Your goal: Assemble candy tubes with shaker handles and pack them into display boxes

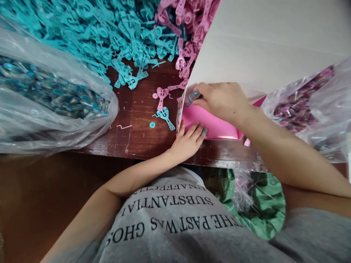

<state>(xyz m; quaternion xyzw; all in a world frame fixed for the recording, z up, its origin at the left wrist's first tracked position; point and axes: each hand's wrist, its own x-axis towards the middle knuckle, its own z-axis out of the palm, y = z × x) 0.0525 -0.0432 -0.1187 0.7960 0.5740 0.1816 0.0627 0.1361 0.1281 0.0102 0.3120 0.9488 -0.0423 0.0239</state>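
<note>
My right hand (222, 100) is closed, its thumb and fingers pinching a small clear bluish plastic piece (194, 95). It is over the left end of an open box with a bright pink inside (219, 126) and a raised white lid (255, 47). My left hand (189, 144) lies at the near left edge of this box, fingers spread over the rim. A small grey, glittery thing (203, 132) shows at its rightmost finger; whether it is worn or held I cannot tell. Left of the box lie a blue plastic clip-shaped part (165, 117) and a pink one (162, 96).
Heaps of blue plastic parts (109, 33) and pink plastic parts (192, 22) cover the far table. A clear bag of bluish pieces (55, 91) stands left, a bag of pinkish pieces (298, 106) right. A green bag (263, 201) hangs below the table edge (219, 160).
</note>
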